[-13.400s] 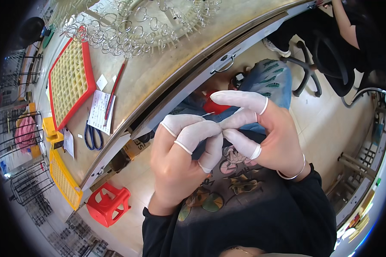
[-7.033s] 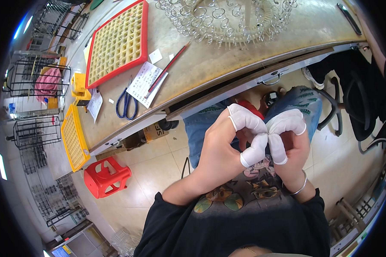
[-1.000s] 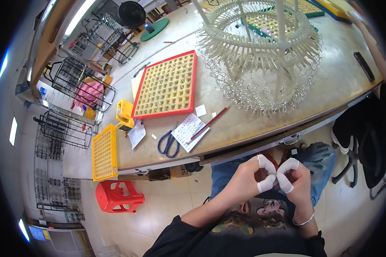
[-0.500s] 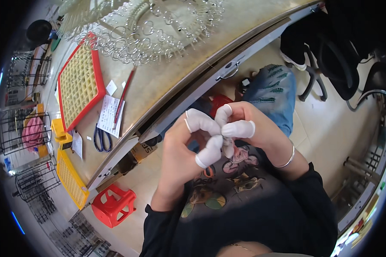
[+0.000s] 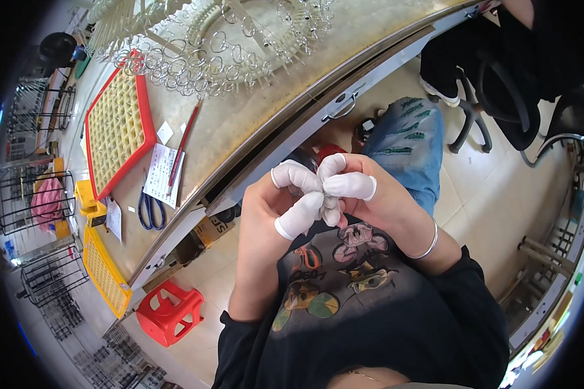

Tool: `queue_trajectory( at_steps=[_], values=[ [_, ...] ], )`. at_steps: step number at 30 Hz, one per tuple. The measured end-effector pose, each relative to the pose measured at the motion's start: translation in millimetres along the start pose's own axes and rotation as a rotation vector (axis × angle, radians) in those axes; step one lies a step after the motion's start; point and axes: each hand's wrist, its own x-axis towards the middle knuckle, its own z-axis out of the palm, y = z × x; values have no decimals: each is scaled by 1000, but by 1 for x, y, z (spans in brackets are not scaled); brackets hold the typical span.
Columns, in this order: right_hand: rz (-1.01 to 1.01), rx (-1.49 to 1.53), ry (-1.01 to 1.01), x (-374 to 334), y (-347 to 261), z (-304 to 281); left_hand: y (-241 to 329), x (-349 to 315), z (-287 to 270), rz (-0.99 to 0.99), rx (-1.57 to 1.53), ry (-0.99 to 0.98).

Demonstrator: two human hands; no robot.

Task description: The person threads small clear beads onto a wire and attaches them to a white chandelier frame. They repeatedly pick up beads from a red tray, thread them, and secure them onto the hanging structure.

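Note:
My left hand (image 5: 272,211) and my right hand (image 5: 363,191) meet fingertip to fingertip above my lap, in front of my dark printed shirt. White finger cots cover several fingertips on both. Each hand is closed in a pinch. Whatever sits between the fingers is small and hidden by the cots; only a faint glint shows there. On the table edge ahead, a round rack (image 5: 194,32) carries many silver rings hanging from pale prongs. Left of it lies a red tray (image 5: 148,117) with a cream gridded insert.
A red pencil (image 5: 184,149) and a written paper slip (image 5: 159,175) lie by dark-blue-handled scissors (image 5: 151,211). A yellow tray (image 5: 104,272) leans at the table's left end. Below stands a red stool (image 5: 170,312). A drawer handle (image 5: 340,109) juts from the table front. At right is an office chair (image 5: 474,117).
Both hands have shifted slightly left, still pinched together. The fingertips have turned a little around the small thing between them. The whole view has moved slightly.

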Motion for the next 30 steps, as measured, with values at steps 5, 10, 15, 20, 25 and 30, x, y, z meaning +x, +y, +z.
queue_trajectory(
  at_steps=[5, 10, 15, 20, 25, 30],
  values=[
    [-68, -74, 56, -1, 3, 3, -7, 1, -3, 81, 0, -26],
    [-196, -289, 82, -4, 0, 5, -4, -3, -1, 81, 57, 47],
    [-83, -181, 79, -1, -4, 7, -2, -4, 0, 189, 290, 135],
    [-214, -408, 186, -4, -8, 15, 0, 0, 1, 175, 314, 197],
    [-195, -467, 194, -7, -16, 17, 1, 2, 2, 171, 340, 202],
    [-174, -499, 121, -5, -19, 5, 2, 5, 5, 118, 371, 150]
  ],
)
